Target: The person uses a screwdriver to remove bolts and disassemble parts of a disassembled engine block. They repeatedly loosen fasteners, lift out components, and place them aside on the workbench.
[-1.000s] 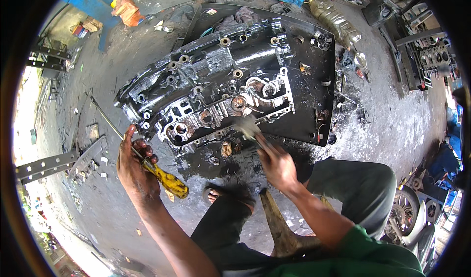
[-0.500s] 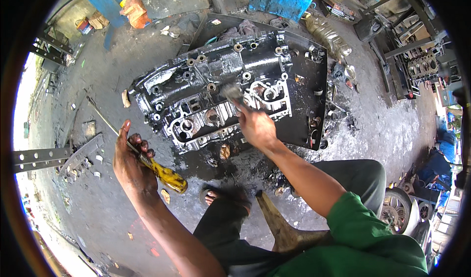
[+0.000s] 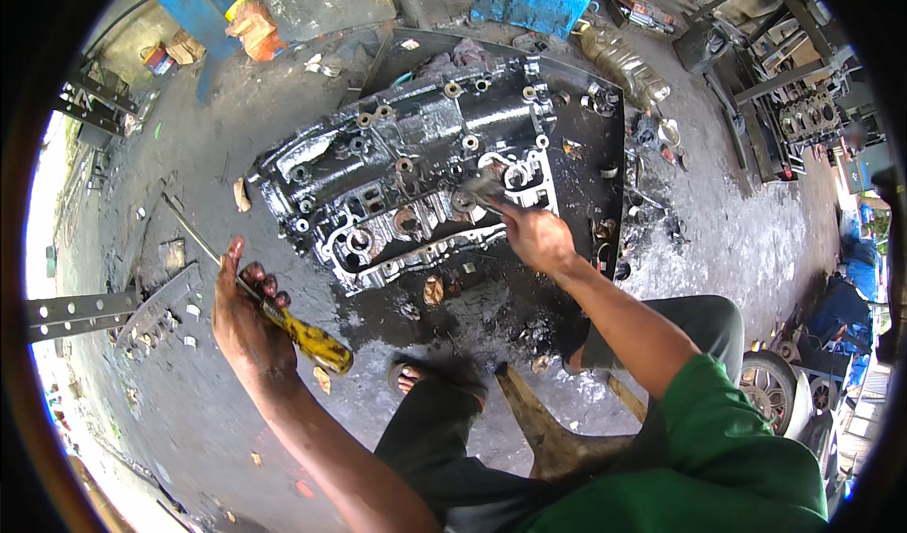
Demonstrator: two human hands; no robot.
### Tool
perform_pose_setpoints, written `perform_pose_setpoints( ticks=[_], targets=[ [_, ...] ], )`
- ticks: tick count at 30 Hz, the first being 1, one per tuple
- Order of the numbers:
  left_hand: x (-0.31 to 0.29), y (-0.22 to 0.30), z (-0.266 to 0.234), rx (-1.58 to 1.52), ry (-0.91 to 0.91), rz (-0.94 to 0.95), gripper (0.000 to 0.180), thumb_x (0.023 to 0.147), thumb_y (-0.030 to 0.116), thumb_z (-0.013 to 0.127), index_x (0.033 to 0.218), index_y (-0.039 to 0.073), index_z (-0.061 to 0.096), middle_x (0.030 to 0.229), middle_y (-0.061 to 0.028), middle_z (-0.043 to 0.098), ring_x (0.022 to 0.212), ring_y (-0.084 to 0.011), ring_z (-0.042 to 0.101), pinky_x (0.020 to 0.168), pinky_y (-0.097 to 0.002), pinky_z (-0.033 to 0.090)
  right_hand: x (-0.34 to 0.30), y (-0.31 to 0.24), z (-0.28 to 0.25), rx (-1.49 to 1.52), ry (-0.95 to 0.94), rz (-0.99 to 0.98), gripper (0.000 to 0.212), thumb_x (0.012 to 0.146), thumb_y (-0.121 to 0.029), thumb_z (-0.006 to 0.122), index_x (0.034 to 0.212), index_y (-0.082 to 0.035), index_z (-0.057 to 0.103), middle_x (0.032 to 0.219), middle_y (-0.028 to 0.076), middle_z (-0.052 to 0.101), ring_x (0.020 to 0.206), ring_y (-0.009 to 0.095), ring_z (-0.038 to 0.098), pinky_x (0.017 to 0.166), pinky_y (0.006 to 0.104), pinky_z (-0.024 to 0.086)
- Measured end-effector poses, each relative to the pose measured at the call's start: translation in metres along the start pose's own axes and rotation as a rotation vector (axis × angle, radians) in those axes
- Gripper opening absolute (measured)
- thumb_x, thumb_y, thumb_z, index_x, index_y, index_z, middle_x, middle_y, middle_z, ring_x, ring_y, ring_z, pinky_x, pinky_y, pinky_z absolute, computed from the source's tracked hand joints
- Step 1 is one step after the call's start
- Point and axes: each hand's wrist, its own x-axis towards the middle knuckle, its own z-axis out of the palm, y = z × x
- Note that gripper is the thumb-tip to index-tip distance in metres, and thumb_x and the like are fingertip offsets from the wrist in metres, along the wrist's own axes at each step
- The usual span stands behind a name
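Observation:
My left hand (image 3: 250, 320), its fingertips blackened, is closed around a long screwdriver (image 3: 319, 346) with a yellow, dark-smeared handle; the shaft points up and away to the left. In my right hand (image 3: 543, 242) is a brush (image 3: 487, 193), blurred by motion, that looks like a flat paintbrush. Its tip is over the right part of an oily engine casting (image 3: 425, 122); I cannot tell whether it touches. The casting is black along its far side and bare metal along its near side, with several round bosses and openings. My left hand is well apart from it.
The casting lies in a large black tray (image 3: 619, 164) with loose small parts at its right. Beyond stand a blue box (image 3: 529, 2) and a crumpled clear plastic bottle (image 3: 628, 65). A perforated metal bar (image 3: 80, 314) reaches in from the left. A wooden stool (image 3: 543, 429) is near my legs.
My right hand has moved right with the brush, from the casting's middle to its right part. My left hand with the screwdriver has shifted only slightly.

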Motion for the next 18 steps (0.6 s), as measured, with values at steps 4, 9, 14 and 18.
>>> perform_pose_setpoints(
  ticks=[4, 9, 14, 18],
  targets=[
    [-0.002, -0.013, 0.013, 0.021, -0.120, -0.009, 0.034, 0.100, 0.030, 0.052, 0.121, 0.007, 0.063, 0.079, 0.0008, 0.050, 0.069, -0.0093, 0.047, 0.059, -0.0231, 0.038, 0.000, 0.018, -0.002, 0.026, -0.028, -0.010, 0.036, 0.098, -0.028, 0.048, 0.133, -0.032, 0.055, 0.073, 0.018, 0.067, 0.068, 0.036, 0.067, 0.065, 0.0488, 0.055],
    [-0.003, -0.033, 0.022, 0.227, -0.182, 0.103, 0.031, 0.097, 0.024, 0.055, 0.120, 0.007, 0.066, 0.079, 0.0014, 0.050, 0.068, -0.0084, 0.047, 0.059, -0.0220, 0.039, -0.052, 0.084, 0.008, 0.000, -0.048, 0.100, 0.037, 0.099, -0.029, 0.049, 0.135, -0.031, 0.053, 0.074, 0.019, 0.067, 0.070, 0.039, 0.066, 0.066, 0.0502, 0.055],
    [0.000, -0.058, 0.034, 0.336, -0.163, 0.043, 0.036, 0.094, 0.022, 0.061, 0.127, 0.006, 0.059, 0.080, 0.0030, 0.051, 0.069, -0.0067, 0.047, 0.058, -0.0213, 0.041, -0.121, 0.158, 0.043, 0.158, 0.064, 0.445, 0.046, 0.097, -0.021, 0.051, 0.142, -0.024, 0.037, 0.093, 0.025, 0.068, 0.080, 0.047, 0.065, 0.070, 0.0563, 0.051],
    [-0.012, -0.079, 0.056, 0.361, -0.203, 0.044, 0.037, 0.095, 0.021, 0.060, 0.129, 0.006, 0.057, 0.084, 0.0034, 0.053, 0.077, -0.0054, 0.048, 0.061, -0.0199, 0.041, -0.127, 0.214, 0.098, 0.252, -0.075, 0.589, 0.039, 0.096, -0.031, 0.052, 0.133, -0.021, 0.048, 0.097, 0.025, 0.067, 0.091, 0.046, 0.064, 0.079, 0.0570, 0.049]
  ],
)
